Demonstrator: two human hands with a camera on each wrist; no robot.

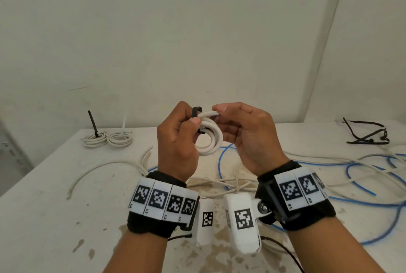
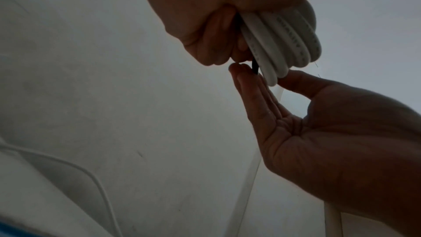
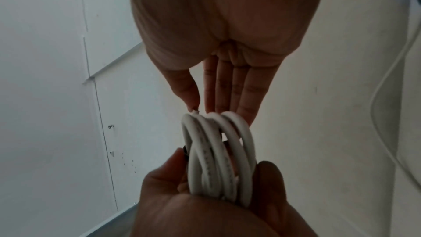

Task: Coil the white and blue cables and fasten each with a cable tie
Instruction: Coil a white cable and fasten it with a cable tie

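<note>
I hold a small white cable coil (image 1: 209,139) up above the table. My left hand (image 1: 193,122) grips its left side, thumb pressed on the loops, along with a black cable tie (image 1: 196,110) that arches over the top of the coil. My right hand (image 1: 219,111) pinches the coil's top strand between thumb and fingers. In the right wrist view the coil (image 3: 218,154) runs from my straight right fingers (image 3: 227,93) down into the left hand (image 3: 205,205). In the left wrist view the tie (image 2: 255,68) shows as a dark strip beside the coil (image 2: 284,42).
Two tied white coils (image 1: 95,139) (image 1: 120,138) lie at the table's back left. A pile of black ties (image 1: 369,135) sits at the back right. Loose white cable (image 1: 98,168) and blue cable (image 1: 362,169) sprawl across the table (image 1: 44,217) beneath my hands.
</note>
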